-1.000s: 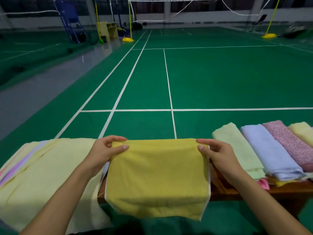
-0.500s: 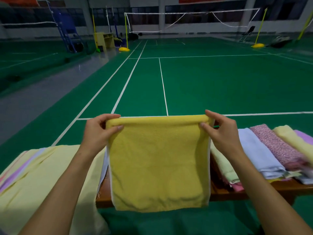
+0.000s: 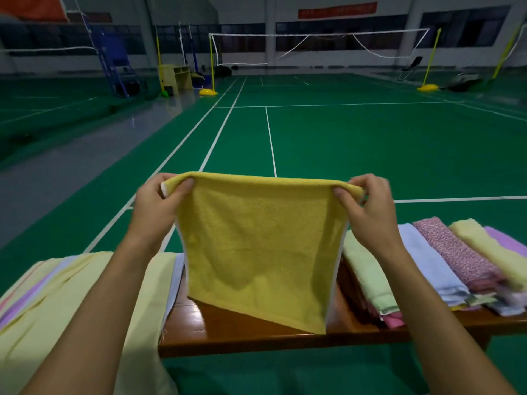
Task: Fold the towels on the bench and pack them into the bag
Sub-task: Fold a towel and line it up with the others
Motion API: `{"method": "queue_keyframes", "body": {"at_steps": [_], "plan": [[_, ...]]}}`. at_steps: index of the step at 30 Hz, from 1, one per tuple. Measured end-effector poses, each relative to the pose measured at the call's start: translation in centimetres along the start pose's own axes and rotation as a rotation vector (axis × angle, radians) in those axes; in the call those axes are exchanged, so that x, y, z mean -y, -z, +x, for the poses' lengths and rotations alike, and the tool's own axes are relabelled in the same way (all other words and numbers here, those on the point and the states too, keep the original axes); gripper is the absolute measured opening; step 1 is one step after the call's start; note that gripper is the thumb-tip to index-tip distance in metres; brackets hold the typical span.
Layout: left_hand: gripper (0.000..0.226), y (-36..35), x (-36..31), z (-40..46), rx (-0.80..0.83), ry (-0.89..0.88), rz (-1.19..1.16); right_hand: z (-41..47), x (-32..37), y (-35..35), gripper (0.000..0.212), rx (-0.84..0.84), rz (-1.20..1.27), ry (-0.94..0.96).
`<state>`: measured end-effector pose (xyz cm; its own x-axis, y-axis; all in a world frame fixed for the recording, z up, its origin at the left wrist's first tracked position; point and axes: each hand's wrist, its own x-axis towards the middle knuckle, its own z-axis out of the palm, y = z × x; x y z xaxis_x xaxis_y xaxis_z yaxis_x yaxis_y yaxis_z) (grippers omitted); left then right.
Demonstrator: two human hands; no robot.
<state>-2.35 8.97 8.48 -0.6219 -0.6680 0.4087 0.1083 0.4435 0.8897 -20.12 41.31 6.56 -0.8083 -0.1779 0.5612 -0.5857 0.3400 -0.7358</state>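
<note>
The left hand (image 3: 155, 202) and the right hand (image 3: 368, 206) each pinch an upper corner of a mustard-yellow terry towel with white side edges (image 3: 256, 246), thumbs on the near face, fingers curled behind. The towel hangs doubled over at its top edge in the centre of the frame, its lower hem slanting down to the right just above the glossy reddish-brown wooden tabletop (image 3: 256, 334).

At lower left a broad pale-yellow cloth (image 3: 85, 303) drapes over the tabletop, with pink and lilac stripes at its far side. At right lie folded towels side by side: pale green (image 3: 368, 277), light blue (image 3: 430, 266), pink patterned (image 3: 456, 252), pale yellow (image 3: 490, 252) and lilac (image 3: 510, 240), the last cut off by the frame edge.

Beyond is a green sports-hall floor with white court lines (image 3: 342, 143), a net on yellow posts (image 3: 313, 47) and a blue umpire's stand (image 3: 114, 64) at upper left.

A red banner (image 3: 336, 10) on the back wall carries writing too small to read. The bag cannot be made out.
</note>
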Motion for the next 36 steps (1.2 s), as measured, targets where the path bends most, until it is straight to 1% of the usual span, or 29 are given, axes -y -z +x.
{"method": "queue_keyframes", "body": {"at_steps": [2,3,6,9,11,14,16,18,21,23,25,27,30,33,35,36], "plan": [[0.028,0.2,-0.5,-0.7,0.053,0.003,0.020,-0.3,0.8,0.3,0.021,0.073,0.148,-0.125],[0.028,0.3,-0.9,-1.1,0.074,-0.009,0.041,-0.6,1.2,0.5,0.023,0.080,0.179,-0.153],[0.032,1.1,-2.1,-2.2,0.145,-0.033,0.079,-1.3,1.9,1.6,0.026,0.061,0.225,-0.157],[0.037,2.3,-3.0,-3.2,0.200,-0.010,0.034,-1.8,2.4,2.9,0.027,0.055,0.228,-0.130],[0.037,3.0,-3.4,-3.7,0.216,0.029,-0.025,-2.1,2.7,3.5,0.027,0.071,0.225,-0.112],[0.035,3.5,-3.1,-4.2,0.229,0.109,-0.144,-2.3,2.9,4.0,0.030,0.116,0.247,-0.153],[0.033,3.4,-2.0,-4.3,0.229,0.197,-0.172,-2.4,2.4,3.8,0.032,0.171,0.260,-0.204],[0.032,2.9,0.0,-4.2,0.217,0.276,-0.167,-2.4,0.7,2.8,0.031,0.213,0.215,-0.233],[0.029,1.5,4.1,-3.7,0.176,0.303,-0.042,-2.5,-3.0,-0.3,0.021,0.276,0.128,-0.268],[0.028,0.3,6.9,-3.4,0.133,0.303,0.047,-2.4,-5.6,-2.9,0.014,0.324,0.014,-0.267],[0.031,-0.8,9.3,-3.0,0.074,0.293,0.114,-2.3,-7.2,-5.1,0.008,0.344,-0.101,-0.221],[0.030,-1.9,11.7,-2.6,0.021,0.300,0.192,-2.3,-8.4,-7.3,0.007,0.339,-0.192,-0.219],[0.028,-3.1,14.3,-2.0,-0.021,0.336,0.272,-2.9,-9.8,-10.0,0.009,0.274,-0.237,-0.263],[0.025,-4.1,15.9,-1.3,-0.020,0.355,0.326,-3.4,-10.9,-12.4,0.014,0.223,-0.209,-0.311],[0.021,-4.6,17.0,-1.0,-0.010,0.356,0.351,-3.5,-11.2,-13.5,0.027,0.237,-0.202,-0.367],[0.025,-4.7,17.3,-0.9,0.004,0.347,0.368,-3.5,-11.2,-13.9,0.037,0.261,-0.216,-0.385]]}}
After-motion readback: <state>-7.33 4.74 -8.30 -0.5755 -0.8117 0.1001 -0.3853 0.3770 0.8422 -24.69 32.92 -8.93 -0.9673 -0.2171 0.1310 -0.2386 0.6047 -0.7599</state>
